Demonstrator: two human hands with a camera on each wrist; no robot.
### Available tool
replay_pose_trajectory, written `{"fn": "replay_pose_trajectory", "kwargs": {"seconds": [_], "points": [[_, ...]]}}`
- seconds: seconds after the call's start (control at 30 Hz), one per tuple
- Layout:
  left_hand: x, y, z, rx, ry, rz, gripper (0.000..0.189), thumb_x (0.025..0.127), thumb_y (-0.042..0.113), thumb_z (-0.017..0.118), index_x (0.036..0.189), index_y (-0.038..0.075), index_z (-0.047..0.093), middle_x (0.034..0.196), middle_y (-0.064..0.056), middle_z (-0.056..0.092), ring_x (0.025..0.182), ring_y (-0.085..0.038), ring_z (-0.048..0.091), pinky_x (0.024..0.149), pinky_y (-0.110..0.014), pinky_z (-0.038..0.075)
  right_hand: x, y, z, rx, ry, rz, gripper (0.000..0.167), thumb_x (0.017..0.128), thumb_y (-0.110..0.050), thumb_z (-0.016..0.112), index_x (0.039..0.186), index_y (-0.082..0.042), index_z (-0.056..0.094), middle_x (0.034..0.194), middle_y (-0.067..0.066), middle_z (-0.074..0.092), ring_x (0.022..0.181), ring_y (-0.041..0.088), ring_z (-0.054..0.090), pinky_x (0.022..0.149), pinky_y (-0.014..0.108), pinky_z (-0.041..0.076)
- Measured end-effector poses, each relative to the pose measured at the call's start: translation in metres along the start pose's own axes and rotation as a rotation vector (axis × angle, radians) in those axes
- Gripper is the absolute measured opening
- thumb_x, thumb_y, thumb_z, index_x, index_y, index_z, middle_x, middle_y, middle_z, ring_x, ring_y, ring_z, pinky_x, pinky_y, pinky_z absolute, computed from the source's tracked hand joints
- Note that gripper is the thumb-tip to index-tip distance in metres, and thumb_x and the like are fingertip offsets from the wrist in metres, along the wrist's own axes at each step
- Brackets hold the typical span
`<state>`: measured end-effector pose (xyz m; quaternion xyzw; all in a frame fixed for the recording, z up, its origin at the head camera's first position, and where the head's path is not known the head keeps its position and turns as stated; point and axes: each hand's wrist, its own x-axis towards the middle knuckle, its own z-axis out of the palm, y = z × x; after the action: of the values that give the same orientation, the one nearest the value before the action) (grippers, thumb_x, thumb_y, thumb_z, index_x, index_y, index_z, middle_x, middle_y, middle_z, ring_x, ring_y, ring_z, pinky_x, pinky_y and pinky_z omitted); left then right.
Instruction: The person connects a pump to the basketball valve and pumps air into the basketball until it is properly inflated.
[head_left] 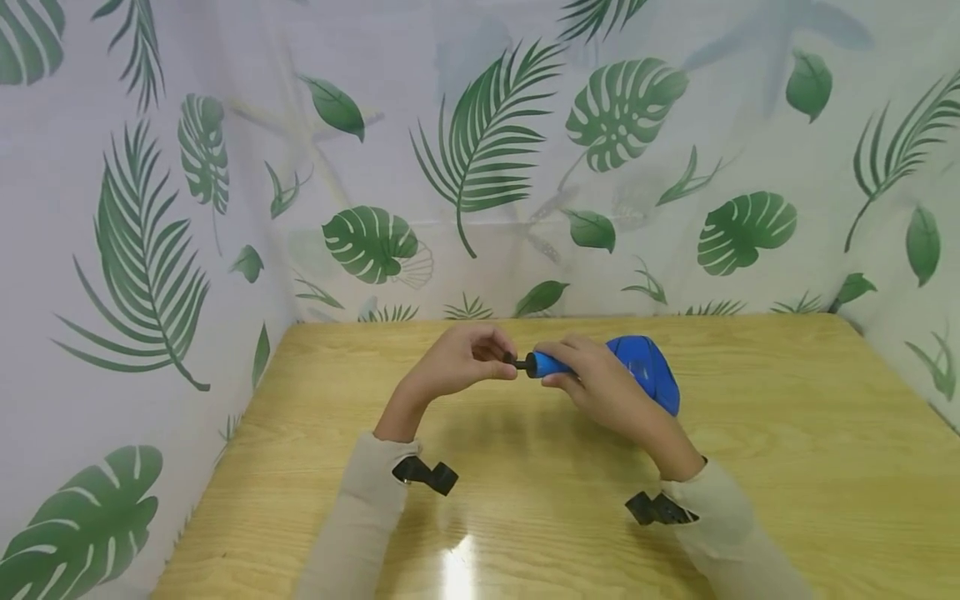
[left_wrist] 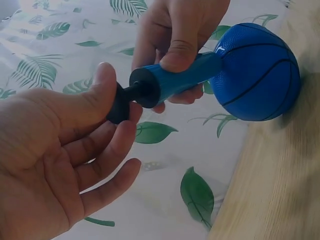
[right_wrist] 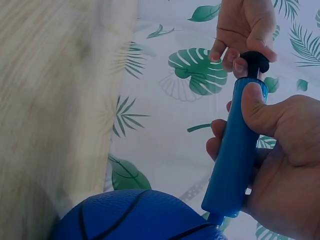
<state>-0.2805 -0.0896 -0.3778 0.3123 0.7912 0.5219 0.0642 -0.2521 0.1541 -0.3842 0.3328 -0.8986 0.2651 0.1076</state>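
Observation:
A blue ball pump with a black plunger handle lies between the two hands. My right hand grips the pump's blue barrel, thumb along its side. The left hand pinches the black handle between thumb and fingertips; its outer fingers spread loosely. A short length of black rod shows between handle and barrel. At the other end the pump meets a blue ball with black lines, which rests on the table. In the head view the ball looks dented and partly hidden behind the right hand.
The light wood table runs back to a white cloth printed with green leaves, which also covers the left and right sides. Each sleeve carries a black wrist camera mount, one on the left and one on the right.

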Motion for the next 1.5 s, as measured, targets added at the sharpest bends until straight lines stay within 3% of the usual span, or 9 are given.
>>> {"fn": "replay_pose_trajectory", "kwargs": {"seconds": [0.13, 0.27, 0.43, 0.6, 0.9, 1.07, 1.3, 1.5], "points": [[-0.005, -0.003, -0.012, 0.027, 0.016, -0.051, 0.013, 0.090, 0.007, 0.078, 0.100, 0.003, 0.071, 0.097, -0.012, 0.071, 0.085, -0.014, 0.070, 0.079, -0.028, 0.058, 0.003, 0.006, -0.001, -0.026, -0.026, 0.047, 0.039, 0.097, -0.016, 0.070, 0.134, -0.005, 0.065, 0.108, 0.010, 0.068, 0.095, 0.024, 0.063, 0.080, 0.039, 0.051], [-0.014, -0.005, -0.030, 0.050, 0.072, -0.092, 0.015, 0.090, 0.006, 0.078, 0.103, 0.001, 0.071, 0.099, -0.011, 0.071, 0.089, -0.016, 0.069, 0.082, -0.031, 0.058, 0.003, 0.015, -0.006, -0.075, -0.029, 0.102, 0.040, 0.097, -0.016, 0.068, 0.136, -0.006, 0.063, 0.113, 0.014, 0.069, 0.105, 0.034, 0.065, 0.089, 0.051, 0.053], [-0.019, -0.008, -0.040, 0.055, 0.079, -0.091, 0.016, 0.090, 0.004, 0.076, 0.104, -0.001, 0.071, 0.100, -0.012, 0.070, 0.089, -0.018, 0.069, 0.082, -0.033, 0.059, 0.004, 0.023, -0.008, -0.123, -0.021, 0.105, 0.039, 0.098, -0.015, 0.068, 0.134, -0.002, 0.063, 0.110, 0.017, 0.069, 0.103, 0.036, 0.065, 0.088, 0.053, 0.052], [-0.013, -0.015, -0.029, 0.073, 0.040, -0.057, 0.012, 0.090, 0.003, 0.076, 0.101, 0.002, 0.071, 0.097, -0.011, 0.070, 0.085, -0.014, 0.068, 0.078, -0.030, 0.057, 0.004, 0.020, -0.002, -0.148, -0.008, 0.093, 0.038, 0.097, -0.016, 0.069, 0.131, 0.000, 0.063, 0.111, 0.018, 0.070, 0.105, 0.037, 0.063, 0.090, 0.055, 0.051], [0.006, -0.021, 0.007, 0.018, 0.005, -0.032, 0.014, 0.092, 0.004, 0.075, 0.104, -0.001, 0.069, 0.100, -0.017, 0.070, 0.078, -0.012, 0.067, 0.073, -0.025, 0.056, 0.005, 0.006, 0.009, -0.171, 0.004, 0.047, 0.031, 0.095, -0.016, 0.072, 0.123, -0.002, 0.066, 0.098, 0.011, 0.066, 0.093, 0.030, 0.061, 0.084, 0.050, 0.049], [0.008, -0.020, 0.011, 0.035, 0.014, -0.031, 0.015, 0.093, 0.008, 0.074, 0.106, 0.001, 0.069, 0.101, -0.016, 0.071, 0.078, -0.012, 0.067, 0.072, -0.025, 0.056, 0.004, 0.004, 0.009, -0.149, -0.015, 0.063, 0.030, 0.097, -0.017, 0.069, 0.124, -0.004, 0.066, 0.101, 0.010, 0.066, 0.094, 0.028, 0.061, 0.084, 0.047, 0.049], [0.003, -0.010, -0.004, 0.040, 0.028, -0.044, 0.015, 0.091, 0.009, 0.077, 0.104, 0.003, 0.072, 0.099, -0.013, 0.073, 0.086, -0.014, 0.070, 0.079, -0.028, 0.058, 0.005, 0.004, 0.003, -0.072, -0.027, 0.065, 0.033, 0.097, -0.015, 0.069, 0.127, -0.003, 0.065, 0.108, 0.012, 0.068, 0.097, 0.028, 0.063, 0.082, 0.044, 0.052], [-0.012, -0.007, -0.033, 0.052, 0.085, -0.081, 0.017, 0.091, 0.008, 0.077, 0.106, 0.002, 0.072, 0.103, -0.013, 0.073, 0.091, -0.018, 0.070, 0.085, -0.033, 0.059, 0.004, 0.010, -0.004, -0.050, -0.045, 0.135, 0.036, 0.100, -0.015, 0.066, 0.132, -0.001, 0.062, 0.121, 0.018, 0.068, 0.113, 0.036, 0.064, 0.093, 0.053, 0.052]]}}
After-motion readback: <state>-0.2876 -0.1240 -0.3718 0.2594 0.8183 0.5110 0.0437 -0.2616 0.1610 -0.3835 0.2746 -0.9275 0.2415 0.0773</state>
